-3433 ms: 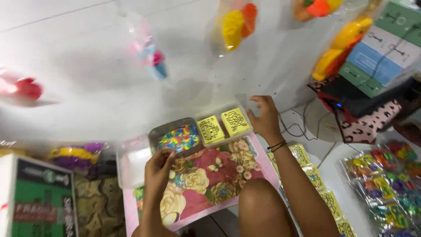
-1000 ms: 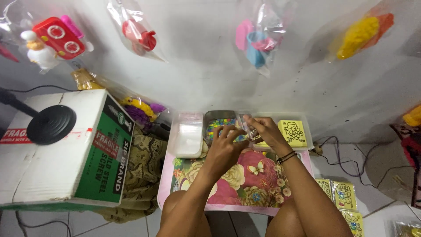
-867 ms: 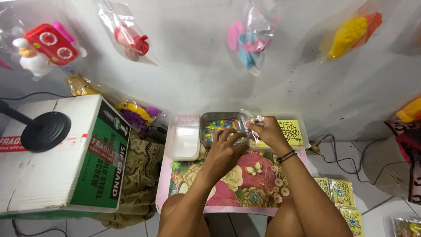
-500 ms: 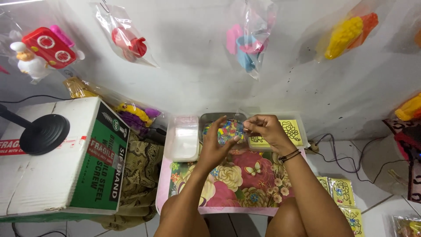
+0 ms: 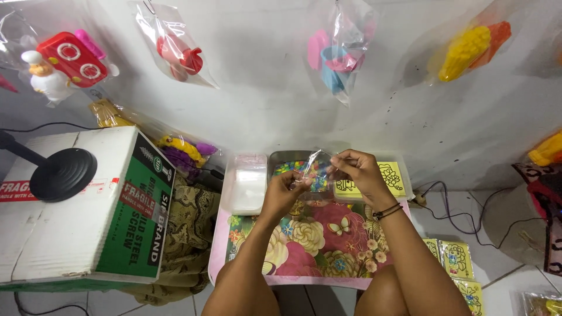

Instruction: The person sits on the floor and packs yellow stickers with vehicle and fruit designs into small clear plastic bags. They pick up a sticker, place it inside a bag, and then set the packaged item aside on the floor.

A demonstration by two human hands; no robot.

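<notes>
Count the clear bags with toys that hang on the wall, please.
4 fully seen: red toy far left, red piece, pink-blue set, yellow-orange toy. More may hang past the edges.

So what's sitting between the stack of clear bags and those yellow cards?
In the head view, a metal tray of colourful small pieces sits between the clear bags and the yellow cards, partly hidden by both hands.

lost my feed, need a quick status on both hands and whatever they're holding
Left hand and right hand both grip a clear bag. Bag is up over the bead tray, coloured bits inside. Nothing in the way.
</notes>
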